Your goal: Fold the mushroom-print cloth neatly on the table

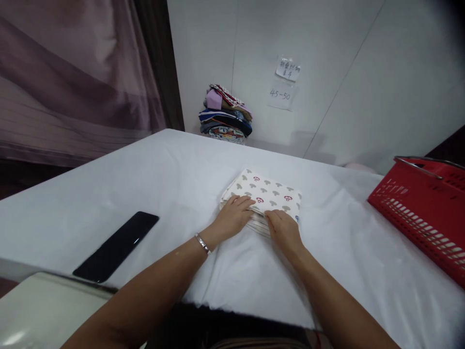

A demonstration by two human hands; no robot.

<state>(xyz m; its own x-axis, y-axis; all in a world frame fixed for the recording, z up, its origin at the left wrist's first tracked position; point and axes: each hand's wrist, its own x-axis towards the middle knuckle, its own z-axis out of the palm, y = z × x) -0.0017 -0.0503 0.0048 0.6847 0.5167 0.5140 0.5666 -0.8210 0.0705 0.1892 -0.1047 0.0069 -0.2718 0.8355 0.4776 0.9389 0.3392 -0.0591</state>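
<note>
A folded white cloth [272, 191] printed with grey and red mushrooms lies in several layers on the white-covered table. My left hand [232, 216] is at its near left corner, with fingers over the top layer and thumb along the near edge. Closed on the same near edge, a little to the right, is my right hand [285, 233], its thumb and fingers pinching the fabric. Between the two hands the stacked lower layers show. The undersides of both hands are hidden. A silver bracelet [202, 243] circles my left wrist.
A dark flat slab [118, 246] lies on the table [174, 179] at the left. On the right stands a red perforated basket [417, 203] with a metal handle. Behind the table's far edge is a pile of folded clothes [225, 116] against a wall with handwritten notes [281, 94].
</note>
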